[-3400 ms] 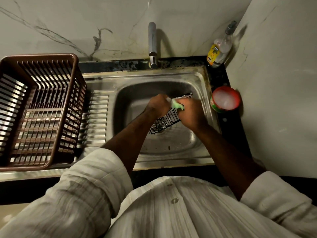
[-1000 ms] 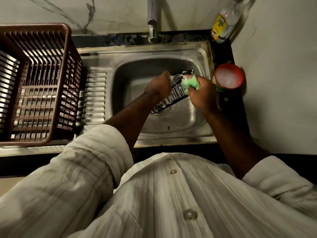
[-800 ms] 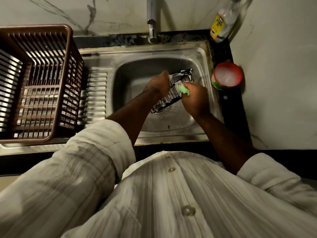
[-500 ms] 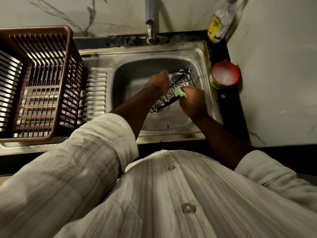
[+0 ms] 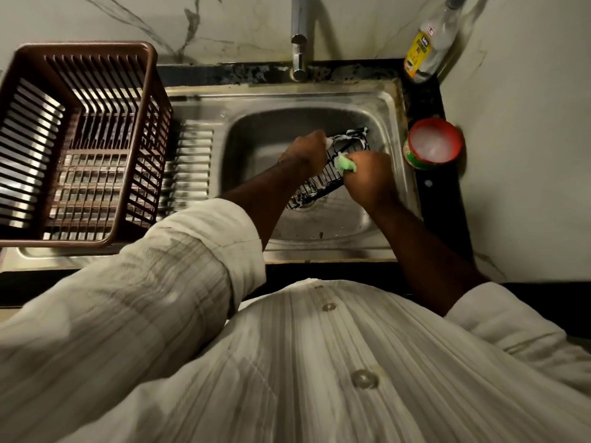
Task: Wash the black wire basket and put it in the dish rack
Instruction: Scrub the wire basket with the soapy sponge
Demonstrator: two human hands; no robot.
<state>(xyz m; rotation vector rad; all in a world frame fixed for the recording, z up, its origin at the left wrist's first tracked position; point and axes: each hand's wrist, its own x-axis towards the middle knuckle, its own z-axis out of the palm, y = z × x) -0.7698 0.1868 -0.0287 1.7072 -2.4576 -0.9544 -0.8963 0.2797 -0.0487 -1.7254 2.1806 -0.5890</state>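
The black wire basket [image 5: 323, 183] is tilted over the steel sink bowl [image 5: 256, 148], streaked with white foam. My left hand [image 5: 307, 151] grips its upper left edge. My right hand [image 5: 367, 180] holds a green sponge [image 5: 346, 164] pressed against the basket's wires on its right side. The brown plastic dish rack [image 5: 80, 148] stands on the drainboard at the left, with nothing in it.
A tap [image 5: 299, 36] rises behind the sink; no water runs from it. A dishwash bottle [image 5: 422, 49] stands in the back right corner. A red-rimmed tub of white soap [image 5: 433, 145] sits on the dark counter right of the bowl.
My right hand with the sponge has slid down along the basket's right side, from its upper corner towards the middle. My left hand keeps its hold. The camera has shifted a little.
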